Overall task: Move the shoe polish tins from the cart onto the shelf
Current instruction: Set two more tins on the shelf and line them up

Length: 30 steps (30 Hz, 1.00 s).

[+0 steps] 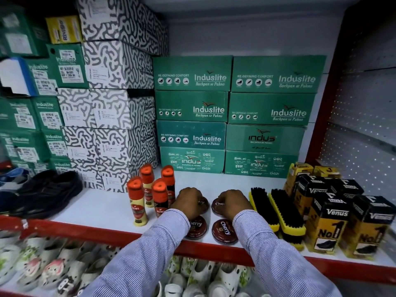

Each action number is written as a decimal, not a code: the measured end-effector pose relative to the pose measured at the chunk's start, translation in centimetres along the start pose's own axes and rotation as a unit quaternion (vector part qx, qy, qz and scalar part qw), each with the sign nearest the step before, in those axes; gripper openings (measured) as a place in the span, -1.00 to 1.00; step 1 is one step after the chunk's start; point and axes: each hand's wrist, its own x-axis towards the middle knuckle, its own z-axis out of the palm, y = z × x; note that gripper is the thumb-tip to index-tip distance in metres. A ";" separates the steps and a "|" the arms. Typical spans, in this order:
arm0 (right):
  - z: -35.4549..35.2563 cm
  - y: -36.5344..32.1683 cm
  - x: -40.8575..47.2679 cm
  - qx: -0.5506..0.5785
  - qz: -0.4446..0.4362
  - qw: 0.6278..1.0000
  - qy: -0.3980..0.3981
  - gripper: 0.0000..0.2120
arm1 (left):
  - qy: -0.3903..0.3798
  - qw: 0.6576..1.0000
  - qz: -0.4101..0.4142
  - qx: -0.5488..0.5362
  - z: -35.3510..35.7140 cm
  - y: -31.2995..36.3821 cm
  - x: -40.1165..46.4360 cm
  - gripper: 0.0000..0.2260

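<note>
Four round dark-red Cherry polish tins lie flat on the white shelf [102,209]. The two nearer ones, the front left tin [198,227] and the front right tin [224,231], sit by the red front edge. My left hand [188,201] is curled over the back left tin [203,203], gripping it. My right hand [232,202] is curled over the back right tin [217,206] in the same way. Both tins rest on the shelf surface. The cart is out of view.
Several orange-capped Kiwi liquid polish bottles [150,196] stand left of the tins. Two yellow-backed black brushes [278,211] and yellow Venus boxes [334,213] stand right. Green Induslite boxes [231,116] line the back. A black shoe [49,191] is far left.
</note>
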 end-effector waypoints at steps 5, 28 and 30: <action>-1.4 -0.1 -3.3 0.019 -0.016 0.999 0.036 -0.81 | 0.063 0.998 0.029 -0.006 -1.5 1.3 -3.1 -0.81; -0.8 -0.4 -6.9 -0.017 -0.085 0.995 -0.053 -0.80 | -0.019 0.999 -0.020 -0.017 -1.2 1.0 -6.7 -0.62; -0.8 -0.4 -7.0 -0.013 -0.088 0.995 -0.051 -0.82 | -0.017 0.999 -0.022 -0.016 -1.2 1.0 -6.7 -0.64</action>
